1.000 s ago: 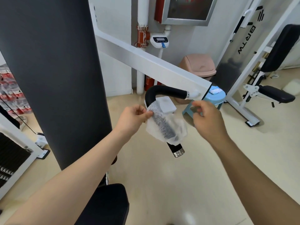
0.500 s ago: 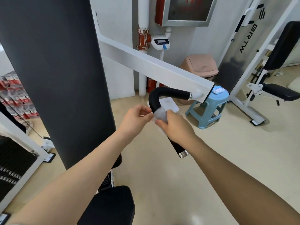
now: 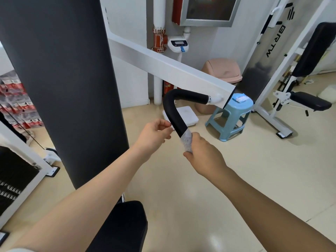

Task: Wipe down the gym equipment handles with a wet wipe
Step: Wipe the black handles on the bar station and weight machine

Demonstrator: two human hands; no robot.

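Note:
A black foam handle curves down from the white machine arm in the middle of the view. A white wet wipe is wrapped around the handle's lower part. My right hand grips the wipe and the handle through it, hiding the handle's tip. My left hand hovers just left of the handle with loosely curled fingers, and nothing shows in its grasp.
A tall black back pad fills the left, with a black seat below it. Behind the handle stand a white scale, a blue stool bearing a wipe packet, a pink bin and another bench machine.
My right hand closed round the wipe on the handle and slid it down towards the tip. My left hand let go of the wipe's edge.

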